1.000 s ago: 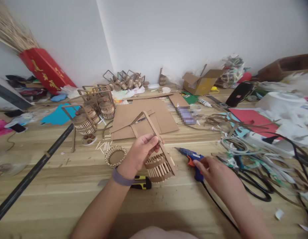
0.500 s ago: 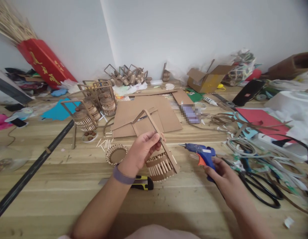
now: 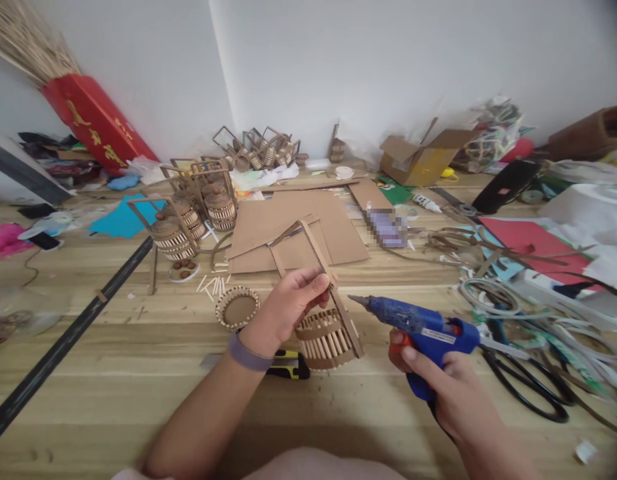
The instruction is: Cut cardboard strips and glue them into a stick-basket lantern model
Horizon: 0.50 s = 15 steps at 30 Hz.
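Note:
My left hand (image 3: 296, 303) is closed on the cardboard handle of a small basket (image 3: 326, 343), whose wall is ringed with pale sticks and brown bands. The basket hangs tilted just below the fingers. My right hand (image 3: 448, 387) grips a blue glue gun (image 3: 413, 320) with an orange trigger, one finger lying at the trigger. Its nozzle points left, close to the basket's handle but apart from it. A small round stick-walled tray (image 3: 237, 308) lies beside my left wrist. Under the left forearm, a yellow and black utility knife (image 3: 291, 365) is partly hidden.
Cardboard sheets (image 3: 343, 243) lie ahead. Finished baskets (image 3: 176, 233) stand at left near loose sticks (image 3: 212, 287) and a dish of brown nuts (image 3: 183, 270). A black bar (image 3: 73, 337) crosses the left side. Black-handled scissors (image 3: 531, 387) and coiled strips (image 3: 493, 297) crowd the right.
The glue gun in my right hand has come closer to the camera, its nozzle now nearer the basket's handle. My left hand still holds the basket in much the same place.

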{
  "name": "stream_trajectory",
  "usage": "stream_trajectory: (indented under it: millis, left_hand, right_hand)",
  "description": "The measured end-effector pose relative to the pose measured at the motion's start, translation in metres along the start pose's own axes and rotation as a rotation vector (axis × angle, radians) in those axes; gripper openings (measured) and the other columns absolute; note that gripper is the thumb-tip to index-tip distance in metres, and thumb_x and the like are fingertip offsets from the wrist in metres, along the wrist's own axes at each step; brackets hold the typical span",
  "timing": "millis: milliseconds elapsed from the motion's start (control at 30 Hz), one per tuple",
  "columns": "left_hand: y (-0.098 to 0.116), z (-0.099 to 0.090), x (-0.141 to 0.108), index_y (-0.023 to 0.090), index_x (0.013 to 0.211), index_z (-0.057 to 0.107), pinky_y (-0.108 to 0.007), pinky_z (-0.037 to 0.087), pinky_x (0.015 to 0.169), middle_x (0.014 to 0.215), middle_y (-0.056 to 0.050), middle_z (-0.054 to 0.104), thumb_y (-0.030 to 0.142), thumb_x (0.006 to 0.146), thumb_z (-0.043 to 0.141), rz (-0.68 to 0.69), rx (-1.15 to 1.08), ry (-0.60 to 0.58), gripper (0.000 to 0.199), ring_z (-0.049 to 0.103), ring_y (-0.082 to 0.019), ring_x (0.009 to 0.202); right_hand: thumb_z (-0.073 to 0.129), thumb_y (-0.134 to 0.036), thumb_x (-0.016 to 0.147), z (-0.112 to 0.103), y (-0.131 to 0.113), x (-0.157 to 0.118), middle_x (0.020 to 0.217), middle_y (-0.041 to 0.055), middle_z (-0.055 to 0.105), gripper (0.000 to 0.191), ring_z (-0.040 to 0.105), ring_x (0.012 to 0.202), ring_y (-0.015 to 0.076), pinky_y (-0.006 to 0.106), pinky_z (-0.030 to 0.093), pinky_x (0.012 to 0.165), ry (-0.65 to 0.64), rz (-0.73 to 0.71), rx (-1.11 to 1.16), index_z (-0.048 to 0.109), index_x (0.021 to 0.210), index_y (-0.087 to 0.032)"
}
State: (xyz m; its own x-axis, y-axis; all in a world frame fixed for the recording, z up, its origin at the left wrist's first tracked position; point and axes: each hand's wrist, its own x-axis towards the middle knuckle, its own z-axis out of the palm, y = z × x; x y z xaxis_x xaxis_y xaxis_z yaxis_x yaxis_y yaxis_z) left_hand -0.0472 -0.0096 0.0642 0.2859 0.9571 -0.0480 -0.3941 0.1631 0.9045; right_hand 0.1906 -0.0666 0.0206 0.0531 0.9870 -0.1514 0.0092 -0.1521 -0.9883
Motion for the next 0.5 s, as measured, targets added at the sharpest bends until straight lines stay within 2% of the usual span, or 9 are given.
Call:
stream_trajectory:
  millis: [200,367,500]
  left_hand:
    - [-0.002,0.002,0.001,0.012,0.080,0.068,-0.021,0.040,0.063,0.075,0.001,0.057,0.057,0.062,0.086,-0.003,0.006,-0.013,0.051,0.049,-0.007,0.065]
    - [-0.002,0.005,0.000,0.013,0.078,0.067,-0.021,0.040,0.062,0.074,0.001,0.056,0.057,0.063,0.086,0.000,0.011,-0.020,0.050,0.047,-0.007,0.063]
    - [-0.003,0.005,-0.001,0.013,0.080,0.068,-0.021,0.040,0.063,0.077,0.001,0.057,0.054,0.066,0.085,0.009,-0.010,-0.035,0.046,0.049,-0.007,0.064]
  right_hand:
    - [0.080,-0.064,0.064,0.011,-0.004,-0.005,0.088,0.0095,0.073,0.044,0.066,0.087,0.0259,0.037,0.052,0.083,0.002,-0.030,-0.031,0.076,0.081,-0.024]
    - [0.079,-0.063,0.065,0.012,-0.006,-0.003,0.084,0.0087,0.071,0.044,0.064,0.079,0.0235,0.035,0.052,0.076,-0.042,-0.048,-0.046,0.076,0.081,-0.022]
    - [0.081,-0.063,0.063,0.018,-0.013,-0.007,0.082,0.0058,0.069,0.044,0.061,0.077,0.0196,0.031,0.050,0.073,0.001,-0.019,-0.015,0.075,0.080,-0.023]
